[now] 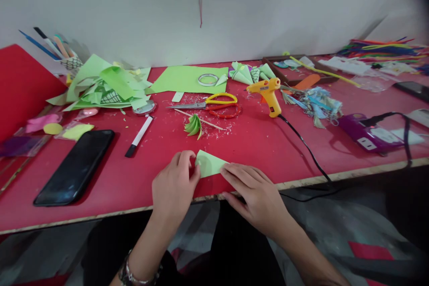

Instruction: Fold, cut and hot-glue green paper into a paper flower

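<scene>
A small light green piece of paper (210, 164), tapering to a point at its right, lies near the front edge of the red table. My left hand (176, 183) pinches its left edge between curled fingers and thumb. My right hand (253, 192) holds the pointed right end down under its fingertips, thumb apart below. Just beyond the paper sits a fan-like curled green paper piece (193, 126). Behind that lie a thin wooden stick (201, 120) and scissors (211, 103) with yellow and red handles.
An orange hot glue gun (268, 96) stands to the right, its cord running past a purple power strip (370, 134). At left are a black phone (75, 167), a marker (139, 136) and a heap of green paper scraps (107, 85). Rolled green cones (243, 73) lie at the back.
</scene>
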